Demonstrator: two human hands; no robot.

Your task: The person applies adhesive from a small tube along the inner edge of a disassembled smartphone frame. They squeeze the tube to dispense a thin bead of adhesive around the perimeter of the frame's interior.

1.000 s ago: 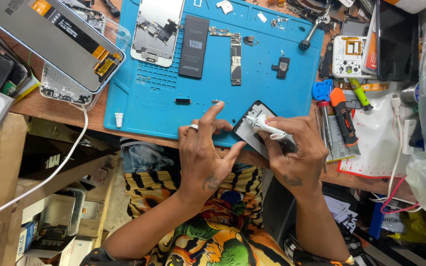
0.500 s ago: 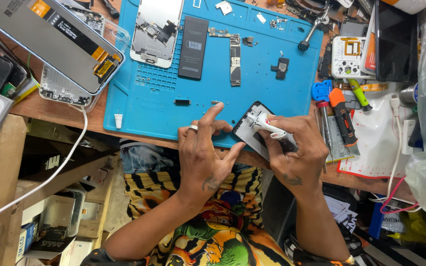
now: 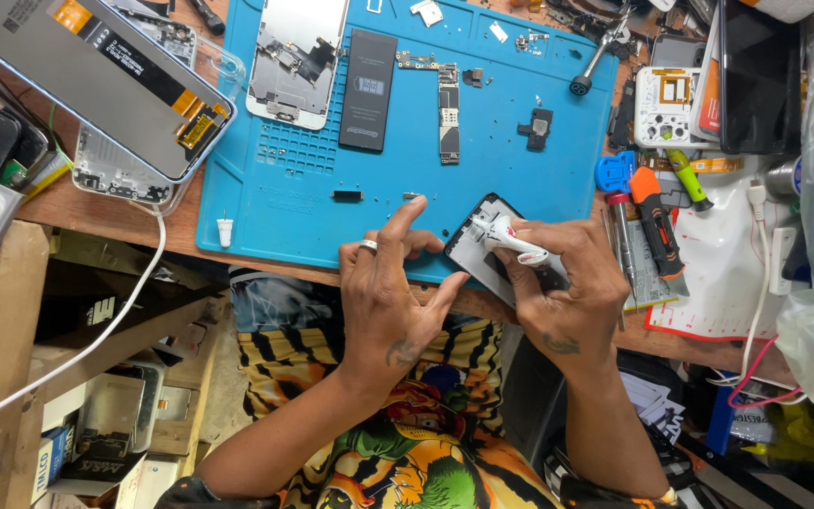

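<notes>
Two hands work a phone frame at the near edge of the blue mat.

At the near edge of the blue mat, the left hand steadies the phone frame, thumb against its edge, fingers spread apart. The right hand has its fingers clamped around a small white tool pressed onto the frame. The frame overhangs the mat's edge, so a slip of the tool could likely tip it off the surface or gouge it. Farther up the mat lie a black battery, a narrow logic board and a stripped white phone body.
</notes>
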